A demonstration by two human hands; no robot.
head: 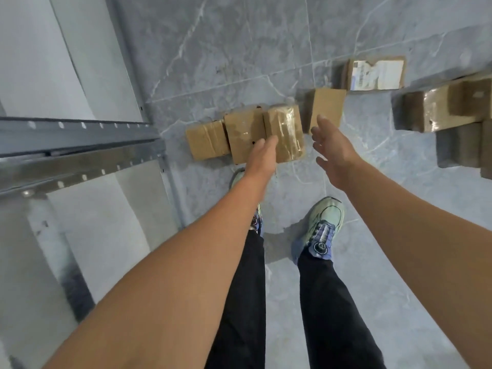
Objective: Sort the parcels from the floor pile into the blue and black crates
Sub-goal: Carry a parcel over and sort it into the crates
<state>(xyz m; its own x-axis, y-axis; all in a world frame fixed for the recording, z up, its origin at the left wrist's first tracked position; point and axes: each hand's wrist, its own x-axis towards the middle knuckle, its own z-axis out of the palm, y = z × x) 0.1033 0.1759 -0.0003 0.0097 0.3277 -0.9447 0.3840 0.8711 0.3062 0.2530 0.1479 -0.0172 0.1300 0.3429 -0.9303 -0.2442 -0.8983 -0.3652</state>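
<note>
Several brown cardboard parcels lie on the grey tiled floor in front of my feet. A taped parcel [285, 133] sits in the middle, with a flat one [243, 134] and a smaller one [206, 141] to its left. My left hand [262, 155] reaches down with straight fingers at the near edge of the taped parcel. My right hand [334, 149] hangs open just right of it, in front of a plain parcel [328, 105]. Neither hand holds anything. No crate is in view.
A labelled parcel [376, 73] lies farther back on the right. Larger taped boxes [439, 109] are stacked at the right edge. A metal shelf rack [80, 145] stands on the left. My two shoes [323, 225] stand on the floor below the parcels.
</note>
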